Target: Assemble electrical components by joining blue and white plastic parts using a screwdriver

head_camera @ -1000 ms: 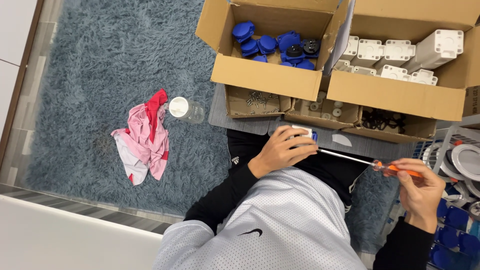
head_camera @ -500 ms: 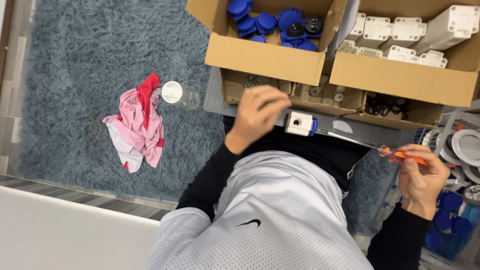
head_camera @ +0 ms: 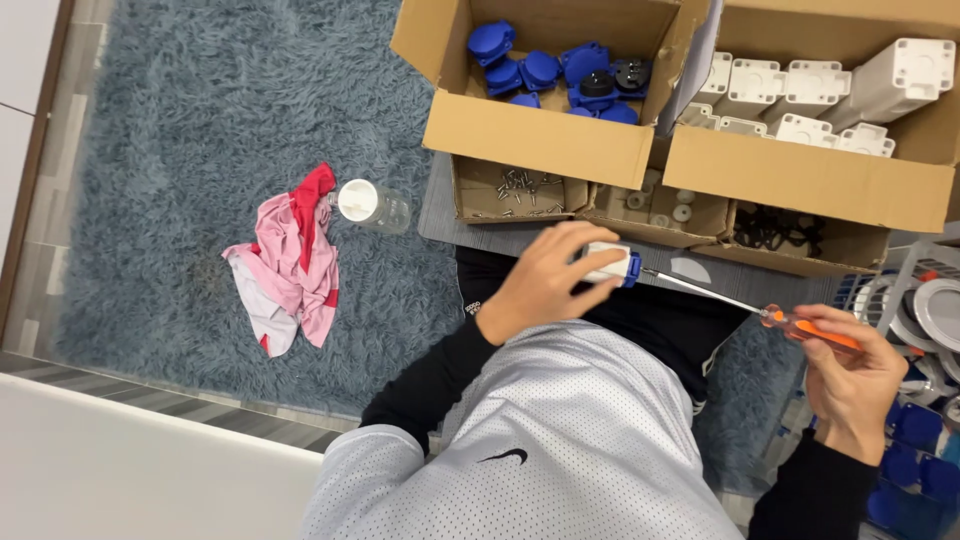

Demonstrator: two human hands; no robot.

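— Well, we see the left hand closed over the small white-and-blue plastic part above the lap, mostly hiding it.

— Right hand grips the orange-handled screwdriver; we can't make out its tip at the part. Picture's edge crops the round white fittings.

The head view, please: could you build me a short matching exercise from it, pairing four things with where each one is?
Things:
1. screwdriver
2. small white and blue part
3. pink and red cloth
4. blue caps

Places:
A. in the upper-left cardboard box
B. on the rug, beside a clear bottle
C. in the right hand
D. under the left hand

Pairs: 1-C, 2-D, 3-B, 4-A
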